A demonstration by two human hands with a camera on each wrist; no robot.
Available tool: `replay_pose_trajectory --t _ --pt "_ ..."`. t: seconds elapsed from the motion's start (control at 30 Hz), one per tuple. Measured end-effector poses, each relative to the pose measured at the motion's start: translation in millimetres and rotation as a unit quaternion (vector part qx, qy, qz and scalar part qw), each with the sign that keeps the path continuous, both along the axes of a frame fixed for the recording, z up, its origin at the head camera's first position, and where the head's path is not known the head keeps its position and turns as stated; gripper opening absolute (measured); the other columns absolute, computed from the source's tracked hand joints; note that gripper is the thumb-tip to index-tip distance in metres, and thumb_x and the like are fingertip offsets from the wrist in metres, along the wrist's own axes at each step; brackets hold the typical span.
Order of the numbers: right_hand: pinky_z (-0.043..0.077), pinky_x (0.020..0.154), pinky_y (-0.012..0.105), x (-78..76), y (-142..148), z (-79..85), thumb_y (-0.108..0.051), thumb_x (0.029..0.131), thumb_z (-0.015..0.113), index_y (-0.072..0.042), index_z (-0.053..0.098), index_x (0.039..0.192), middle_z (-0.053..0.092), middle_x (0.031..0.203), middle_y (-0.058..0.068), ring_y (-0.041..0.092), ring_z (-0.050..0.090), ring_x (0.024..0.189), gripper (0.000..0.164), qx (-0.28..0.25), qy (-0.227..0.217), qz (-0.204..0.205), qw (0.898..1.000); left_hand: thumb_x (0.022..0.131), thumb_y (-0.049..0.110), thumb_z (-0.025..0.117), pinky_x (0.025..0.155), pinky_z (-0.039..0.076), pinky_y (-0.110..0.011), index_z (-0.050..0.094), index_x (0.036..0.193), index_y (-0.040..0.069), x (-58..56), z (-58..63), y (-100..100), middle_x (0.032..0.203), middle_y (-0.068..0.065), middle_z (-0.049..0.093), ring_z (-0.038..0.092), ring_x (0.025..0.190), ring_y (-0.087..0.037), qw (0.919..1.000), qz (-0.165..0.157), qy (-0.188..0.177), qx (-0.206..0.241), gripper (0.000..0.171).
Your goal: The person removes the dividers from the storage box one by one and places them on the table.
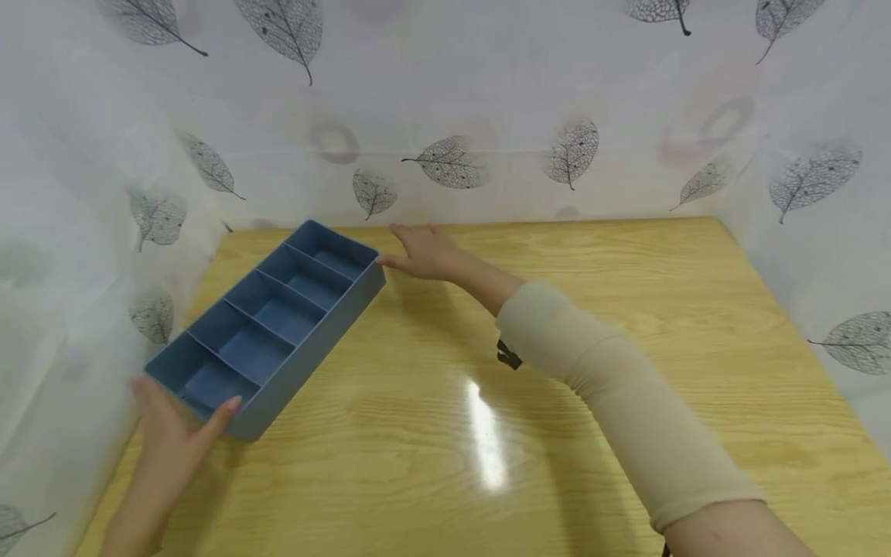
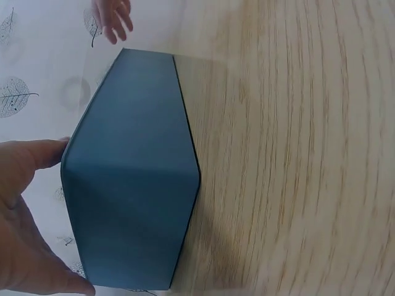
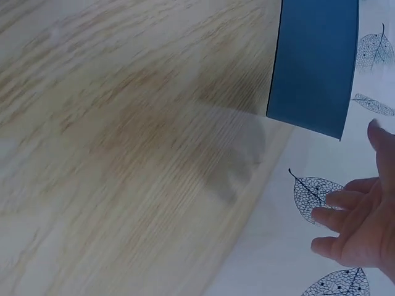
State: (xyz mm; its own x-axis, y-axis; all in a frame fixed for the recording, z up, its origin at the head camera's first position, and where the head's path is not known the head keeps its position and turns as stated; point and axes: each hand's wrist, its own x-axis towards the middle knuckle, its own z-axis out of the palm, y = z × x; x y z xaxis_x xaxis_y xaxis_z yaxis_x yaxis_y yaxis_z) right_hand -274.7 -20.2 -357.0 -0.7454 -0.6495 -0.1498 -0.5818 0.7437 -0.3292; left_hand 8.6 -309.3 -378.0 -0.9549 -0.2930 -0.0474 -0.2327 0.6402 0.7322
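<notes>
A blue-grey box (image 1: 316, 329) with several compartments in a row lies diagonally on the left side of the table, its compartments bare inside. At its near end is my left hand (image 1: 170, 433), thumb and fingers spread across that end. In the left wrist view, the left thumb (image 2: 46, 153) meets the rim at one corner and a fingertip lies by the other corner. My right hand (image 1: 428, 254) is beside the box's far right corner with fingers spread. The right wrist view shows a gap between that right hand (image 3: 364, 216) and the box (image 3: 315, 68).
The wood-grain table (image 1: 431, 433) carries a bright light reflection near its middle. A pale curtain (image 1: 501, 93) with leaf prints hangs behind the table and along both sides. A beige sleeve (image 1: 619, 387) covers the right forearm, with a black buckle (image 1: 509, 355) at the wrist.
</notes>
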Motion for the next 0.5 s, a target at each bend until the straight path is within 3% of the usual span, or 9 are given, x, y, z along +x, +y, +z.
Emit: replay_pose_trajectory --t 0.17,0.3,0.4,0.5 --pt "0.029 0.111 0.040 -4.3 -8.4 -8.8 -0.055 0.096 0.039 -0.003 0.027 0.148 0.034 0.151 0.013 0.028 0.034 0.137 0.075 -0.080 -0.087 -0.065 0.991 0.094 0.032 0.055 0.106 -0.020 -0.053 -0.043 0.130 -0.004 -3.6 0.2 -3.5 0.135 -0.025 -0.046 -0.037 0.127 -0.040 0.9984 0.004 -0.040 0.039 0.110" --pt "0.031 0.111 0.038 -3.6 -16.3 -15.5 -0.053 0.096 0.041 0.001 0.027 0.147 0.034 0.150 0.017 0.030 0.033 0.138 0.076 -0.122 -0.158 -0.081 0.976 0.093 0.017 0.057 0.111 -0.012 -0.048 -0.035 0.139 -0.001 -6.0 -3.2 -6.3 0.144 -0.034 -0.028 -0.021 0.134 -0.047 0.9971 -0.033 0.004 0.069 0.104" --pt "0.031 0.111 0.038 -1.1 -21.8 -19.1 -0.053 0.095 0.042 0.002 0.027 0.147 0.033 0.150 0.018 0.030 0.032 0.138 0.077 -0.125 -0.198 -0.091 0.968 0.091 0.006 0.058 0.115 -0.004 -0.040 -0.024 0.145 0.002 -8.1 -7.8 -8.6 0.148 -0.040 -0.003 -0.001 0.137 -0.051 0.9938 -0.070 0.033 0.081 0.098" --pt "0.031 0.110 0.039 1.5 -25.5 -21.3 -0.050 0.096 0.043 0.003 0.028 0.146 0.032 0.151 0.018 0.031 0.032 0.137 0.075 -0.142 -0.234 -0.112 0.955 0.094 0.011 0.055 0.113 -0.006 -0.048 -0.031 0.141 -0.002 -8.8 -10.7 -11.0 0.144 -0.045 -0.009 -0.005 0.134 -0.056 0.9937 -0.080 0.000 0.079 0.098"
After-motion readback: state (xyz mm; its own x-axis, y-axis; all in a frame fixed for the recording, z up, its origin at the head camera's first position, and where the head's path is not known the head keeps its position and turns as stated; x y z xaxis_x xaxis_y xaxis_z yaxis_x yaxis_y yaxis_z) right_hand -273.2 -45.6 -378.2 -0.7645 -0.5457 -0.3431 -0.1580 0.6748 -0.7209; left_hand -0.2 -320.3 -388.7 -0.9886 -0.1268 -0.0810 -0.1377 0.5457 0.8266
